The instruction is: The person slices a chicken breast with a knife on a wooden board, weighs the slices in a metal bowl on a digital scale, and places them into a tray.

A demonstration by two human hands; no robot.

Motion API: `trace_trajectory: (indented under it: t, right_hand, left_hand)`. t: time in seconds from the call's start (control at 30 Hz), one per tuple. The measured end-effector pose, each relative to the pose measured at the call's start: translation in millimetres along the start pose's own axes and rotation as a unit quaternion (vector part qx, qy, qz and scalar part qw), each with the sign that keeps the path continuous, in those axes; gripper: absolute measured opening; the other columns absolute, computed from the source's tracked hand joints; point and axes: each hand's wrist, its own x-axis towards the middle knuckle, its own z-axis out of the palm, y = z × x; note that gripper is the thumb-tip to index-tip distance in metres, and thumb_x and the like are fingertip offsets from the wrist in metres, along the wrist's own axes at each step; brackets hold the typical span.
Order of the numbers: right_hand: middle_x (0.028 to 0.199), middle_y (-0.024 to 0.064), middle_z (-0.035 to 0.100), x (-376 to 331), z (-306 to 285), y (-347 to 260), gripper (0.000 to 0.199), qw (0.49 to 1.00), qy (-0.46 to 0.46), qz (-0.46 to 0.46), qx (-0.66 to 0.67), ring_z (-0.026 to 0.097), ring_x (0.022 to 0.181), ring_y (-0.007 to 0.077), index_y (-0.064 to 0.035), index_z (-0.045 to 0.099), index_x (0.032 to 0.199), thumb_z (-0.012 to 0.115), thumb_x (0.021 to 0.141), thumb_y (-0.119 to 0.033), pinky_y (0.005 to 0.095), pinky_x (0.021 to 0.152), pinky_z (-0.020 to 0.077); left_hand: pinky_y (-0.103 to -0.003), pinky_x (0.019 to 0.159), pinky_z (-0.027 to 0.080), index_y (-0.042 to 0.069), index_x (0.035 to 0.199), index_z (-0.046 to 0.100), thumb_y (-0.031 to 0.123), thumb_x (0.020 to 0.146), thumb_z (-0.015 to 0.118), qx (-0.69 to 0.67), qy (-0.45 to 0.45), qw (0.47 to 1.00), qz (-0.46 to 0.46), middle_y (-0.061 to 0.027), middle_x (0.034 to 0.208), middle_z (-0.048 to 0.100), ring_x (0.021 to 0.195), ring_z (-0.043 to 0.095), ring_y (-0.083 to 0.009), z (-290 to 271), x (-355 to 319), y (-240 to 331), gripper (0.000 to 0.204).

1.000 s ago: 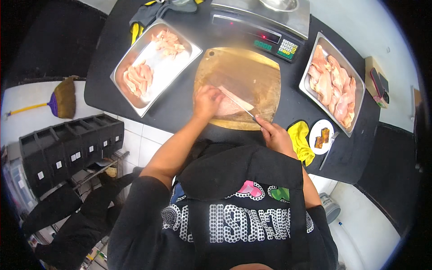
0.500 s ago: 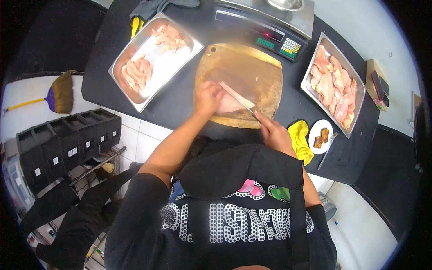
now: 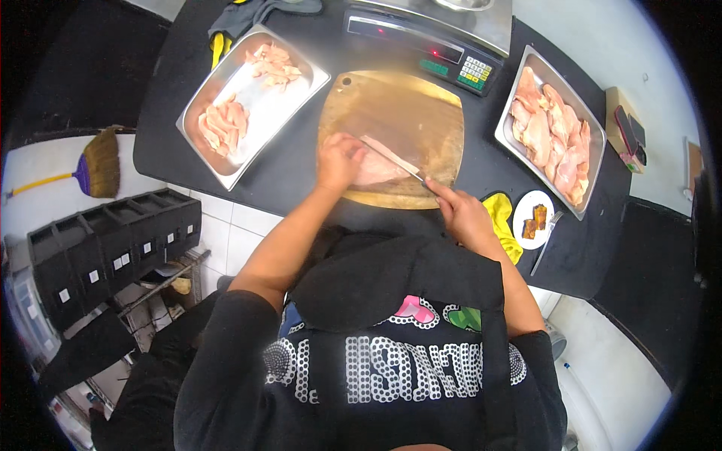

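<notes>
A piece of raw chicken breast lies on a wooden cutting board at the middle of the table. My left hand, fingers curled, presses on the meat's left side and holds it. In my right hand is a knife, gripped by its handle. Its blade slants across the chicken, and a narrow pale strip shows along the blade's far side. My left fingers cover part of the meat, so how deep the cut goes cannot be told.
A metal tray at left holds two piles of cut chicken. Another tray at right holds larger pieces. Behind the board stands a digital scale. A yellow cloth, a plate of browned food and a fork lie near right.
My right hand and the knife have drawn back slightly to the right. My left hand stays on the chicken. The whole view has shifted a little.
</notes>
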Motion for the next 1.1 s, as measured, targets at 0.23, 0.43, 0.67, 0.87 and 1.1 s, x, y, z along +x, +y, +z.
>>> trace_trajectory:
  t: [0.23,0.43,0.67,0.87,1.1]
  right_hand:
    - [0.078,0.0176,0.061,-8,-6,6,0.041,0.999,-0.023,0.034,0.006,0.062,0.071,0.0366,-0.0329,0.054,0.128,0.055,0.09,-0.019,0.0465,0.065,0.0495]
    - [0.079,0.0176,0.061,-7,-1,9,0.04,0.999,-0.026,0.03,0.007,0.062,0.072,0.0365,-0.0327,0.054,0.128,0.055,0.09,-0.02,0.0462,0.065,0.0496]
    - [0.081,0.0151,0.061,-37,1,37,0.041,0.999,-0.021,0.033,0.036,0.062,0.073,0.034,-0.0333,0.053,0.129,0.056,0.09,-0.02,0.0439,0.065,0.049]
    - [0.079,0.0125,0.059,-62,5,56,0.043,0.998,0.005,0.031,0.059,0.061,0.074,0.0326,-0.0337,0.053,0.129,0.058,0.09,-0.019,0.0427,0.065,0.0487]
    - [0.078,0.0116,0.059,-50,15,39,0.041,0.999,0.037,0.015,0.011,0.061,0.072,0.0318,-0.0349,0.055,0.127,0.058,0.089,-0.02,0.0413,0.064,0.0485]
  left_hand:
    - [-0.04,0.083,0.045,0.01,0.079,0.069,0.012,0.067,0.075,0.064,-0.012,0.995,0.073,-0.0078,0.093,0.062,0.093,0.058,-0.029,-5,-4,10,0.014]
    - [-0.039,0.081,0.046,0.009,0.087,0.066,0.01,0.068,0.073,0.0,-0.067,0.956,0.286,-0.0059,0.095,0.06,0.091,0.057,-0.0271,8,-27,23,0.02]
    - [-0.039,0.078,0.047,0.008,0.087,0.067,0.01,0.069,0.074,0.002,-0.065,0.96,0.274,-0.0066,0.093,0.061,0.089,0.058,-0.0266,10,-29,22,0.019]
    - [-0.038,0.079,0.047,0.007,0.082,0.065,0.006,0.066,0.073,-0.035,-0.096,0.95,0.296,-0.0073,0.09,0.06,0.088,0.057,-0.0273,0,-26,26,0.018]
    - [-0.039,0.08,0.046,0.006,0.083,0.066,0.005,0.068,0.073,-0.047,-0.111,0.948,0.295,-0.0077,0.091,0.061,0.09,0.057,-0.028,-2,-28,26,0.017]
